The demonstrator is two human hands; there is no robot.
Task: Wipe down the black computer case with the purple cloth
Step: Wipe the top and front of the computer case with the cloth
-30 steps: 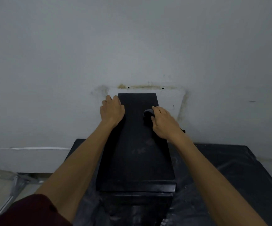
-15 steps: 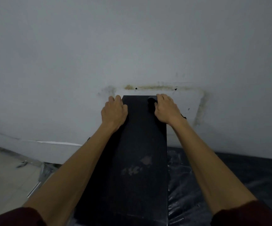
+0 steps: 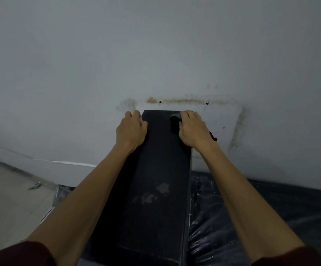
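Note:
The black computer case [image 3: 155,179] stands upright in front of me, its long top face running away toward the wall. My left hand [image 3: 131,129] grips the case's far left top edge, fingers curled over the side. My right hand [image 3: 192,129] holds the dark purple cloth [image 3: 175,121] bunched under its fingers on the far right corner of the top. A bit of cloth also shows behind the right wrist. Pale smudges mark the top nearer to me.
A grey wall [image 3: 155,54] with a brown stain rises directly behind the case. Black plastic sheeting [image 3: 252,208] covers the surface to the right. Pale floor [image 3: 8,198] lies at the lower left.
My right hand has slid the cloth from the middle of the top toward the far right corner. My left hand has kept its grip on the left edge. My view moved closer.

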